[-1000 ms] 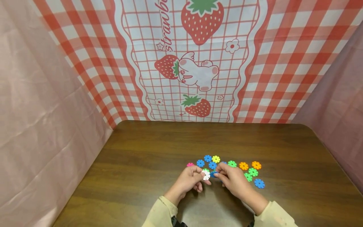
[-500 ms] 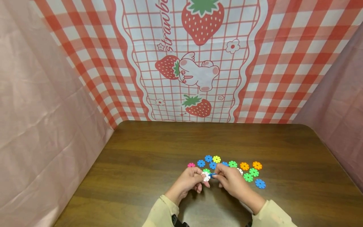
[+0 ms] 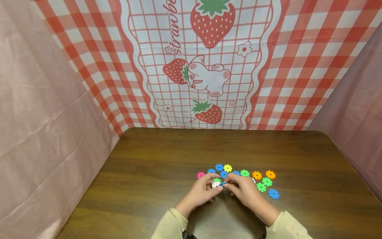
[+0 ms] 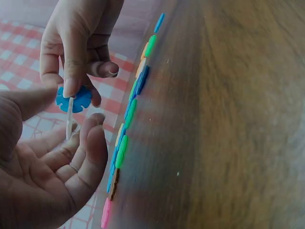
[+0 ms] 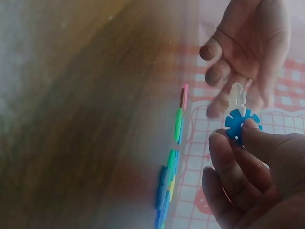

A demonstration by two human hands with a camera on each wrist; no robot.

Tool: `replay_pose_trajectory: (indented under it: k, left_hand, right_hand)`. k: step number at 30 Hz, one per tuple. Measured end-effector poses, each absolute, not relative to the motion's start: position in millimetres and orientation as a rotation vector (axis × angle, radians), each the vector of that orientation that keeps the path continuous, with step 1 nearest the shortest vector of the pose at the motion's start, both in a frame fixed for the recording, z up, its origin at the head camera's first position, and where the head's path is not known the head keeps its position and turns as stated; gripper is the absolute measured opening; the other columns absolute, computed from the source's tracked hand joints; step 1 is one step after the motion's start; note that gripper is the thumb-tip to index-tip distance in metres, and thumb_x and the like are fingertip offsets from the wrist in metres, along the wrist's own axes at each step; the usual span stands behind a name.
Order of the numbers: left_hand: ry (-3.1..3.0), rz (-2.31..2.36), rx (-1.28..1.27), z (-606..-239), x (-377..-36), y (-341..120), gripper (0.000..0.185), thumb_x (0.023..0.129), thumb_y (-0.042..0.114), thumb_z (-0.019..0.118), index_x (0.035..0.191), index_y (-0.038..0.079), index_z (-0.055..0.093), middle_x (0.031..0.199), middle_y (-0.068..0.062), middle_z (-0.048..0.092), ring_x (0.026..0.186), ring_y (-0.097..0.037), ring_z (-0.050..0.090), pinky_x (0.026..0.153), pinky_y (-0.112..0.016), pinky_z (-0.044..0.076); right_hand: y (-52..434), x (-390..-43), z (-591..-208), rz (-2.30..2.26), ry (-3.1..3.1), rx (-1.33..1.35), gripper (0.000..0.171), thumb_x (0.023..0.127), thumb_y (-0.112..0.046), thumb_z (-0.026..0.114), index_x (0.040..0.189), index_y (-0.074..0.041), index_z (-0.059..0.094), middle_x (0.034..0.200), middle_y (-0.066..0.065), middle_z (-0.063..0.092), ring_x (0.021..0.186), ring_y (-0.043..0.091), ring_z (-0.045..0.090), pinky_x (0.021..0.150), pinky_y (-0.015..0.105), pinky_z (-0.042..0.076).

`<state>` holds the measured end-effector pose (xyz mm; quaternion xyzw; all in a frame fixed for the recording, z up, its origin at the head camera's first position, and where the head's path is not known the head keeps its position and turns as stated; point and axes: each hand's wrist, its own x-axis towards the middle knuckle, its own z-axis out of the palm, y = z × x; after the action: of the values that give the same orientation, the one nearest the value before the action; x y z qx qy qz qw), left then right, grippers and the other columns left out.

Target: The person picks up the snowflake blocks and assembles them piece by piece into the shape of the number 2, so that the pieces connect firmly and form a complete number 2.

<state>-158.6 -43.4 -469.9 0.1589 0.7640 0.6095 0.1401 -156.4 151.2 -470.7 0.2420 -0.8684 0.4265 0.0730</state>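
Above table (image 3: 155,159), hands (image 3: 222,190) pinching discs (image 3: 219,184)

This looks like a small home play or craft corner. A dark wooden table (image 3: 167,166) stands enclosed by draped cloth: a red-checked strawberry-and-bunny backdrop (image 3: 206,66) at the far side, plain pink sheets (image 3: 44,116) left and right, with colourful plastic snowflake discs (image 3: 262,181) scattered near the front.

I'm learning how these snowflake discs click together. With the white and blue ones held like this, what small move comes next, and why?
Probably press the two discs a little further together. The left hand pinches the white disc, the right hand pinches the blue disc, and the wrist views show the white one edge-on in a blue notch, at right angles; how deep it sits is unclear.
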Motion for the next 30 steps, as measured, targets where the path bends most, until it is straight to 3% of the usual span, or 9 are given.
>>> replay_pose_trajectory:
  k: [3,6,11,18,23,30]
  left_hand:
    - [2.427,1.588,0.600,-469.6,-158.4,-42.6,0.033,0.085,0.014,0.077,0.115,0.007,0.066,0.073,0.003,0.060,0.058,-0.005,0.052,0.053,-0.022,0.047]
    - [2.665,1.406,0.702,-470.2,-158.3,-42.3,0.024,0.081,0.014,0.080,0.103,0.011,0.071,0.078,0.007,0.063,0.064,-0.002,0.050,0.059,-0.018,0.042]
    - [2.884,1.202,0.734,-471.1,-157.7,-46.1,0.018,0.079,0.016,0.081,0.094,0.014,0.071,0.080,0.008,0.065,0.067,-0.004,0.052,0.063,-0.019,0.039]
    - [3.033,1.045,0.652,-471.0,-157.9,-54.9,0.022,0.077,0.020,0.083,0.095,0.016,0.071,0.091,0.002,0.071,0.082,-0.015,0.061,0.075,-0.032,0.046]
    - [3.019,1.066,0.584,-472.2,-159.3,-59.9,0.020,0.077,0.019,0.082,0.093,0.015,0.071,0.090,0.002,0.070,0.079,-0.013,0.061,0.071,-0.028,0.046]
    - [2.910,1.266,0.509,-474.8,-159.4,-63.9,0.017,0.077,0.010,0.078,0.092,0.011,0.068,0.086,0.002,0.068,0.071,-0.007,0.054,0.065,-0.023,0.044]
  right_hand:
    - [150.5,-157.0,-471.3,1.265,-2.633,0.716,0.010,0.088,-0.013,0.072,0.084,-0.017,0.064,0.074,-0.003,0.067,0.054,0.003,0.056,0.052,0.022,0.048]
    - [148.9,-157.9,-471.8,1.241,-2.664,0.719,0.009,0.087,-0.014,0.073,0.084,-0.017,0.065,0.076,-0.005,0.068,0.055,0.000,0.055,0.053,0.022,0.048]
    - [147.6,-160.7,-471.6,1.111,-2.706,0.728,0.008,0.085,-0.014,0.076,0.084,-0.017,0.068,0.079,-0.006,0.069,0.057,-0.004,0.053,0.056,0.022,0.047]
    - [146.5,-169.1,-470.1,0.914,-2.823,0.737,0.011,0.082,-0.009,0.077,0.091,-0.015,0.073,0.086,-0.006,0.070,0.080,0.012,0.065,0.073,0.033,0.053]
    - [140.4,-178.5,-470.7,0.831,-2.893,0.733,0.014,0.081,-0.011,0.079,0.094,-0.012,0.073,0.089,-0.003,0.070,0.086,0.018,0.065,0.078,0.039,0.053]
    - [133.9,-190.9,-473.9,0.780,-2.881,0.785,0.019,0.080,-0.014,0.080,0.097,-0.016,0.074,0.082,-0.006,0.063,0.076,0.011,0.057,0.067,0.031,0.047]
